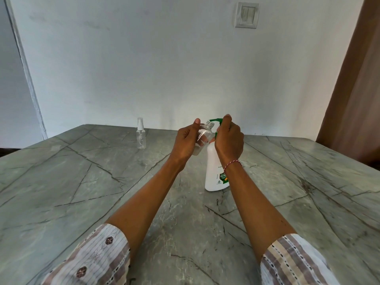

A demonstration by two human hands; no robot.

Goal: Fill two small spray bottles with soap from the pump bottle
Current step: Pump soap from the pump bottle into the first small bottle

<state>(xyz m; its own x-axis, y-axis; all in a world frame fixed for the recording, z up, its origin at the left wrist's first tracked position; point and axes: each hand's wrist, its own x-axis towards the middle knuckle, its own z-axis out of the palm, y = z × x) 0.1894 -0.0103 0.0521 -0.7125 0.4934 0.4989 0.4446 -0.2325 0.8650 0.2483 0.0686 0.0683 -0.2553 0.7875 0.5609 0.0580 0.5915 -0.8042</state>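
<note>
My left hand point(188, 140) grips a small clear spray bottle point(203, 135) with its cap off, tilted so its threaded neck sits just under the green spout. The white pump bottle point(213, 169) with a green label stands upright on the table. My right hand point(229, 138) rests on its green pump head point(216, 120), fingers curled over the top. A second small clear spray bottle point(141, 134), with its sprayer cap on, stands upright farther back on the left. The removed cap is not visible.
The grey-green marble table point(102, 182) with dark veins runs to a white wall. A brown curtain point(353, 89) hangs at the right. A wall switch point(246, 15) sits high up on the wall.
</note>
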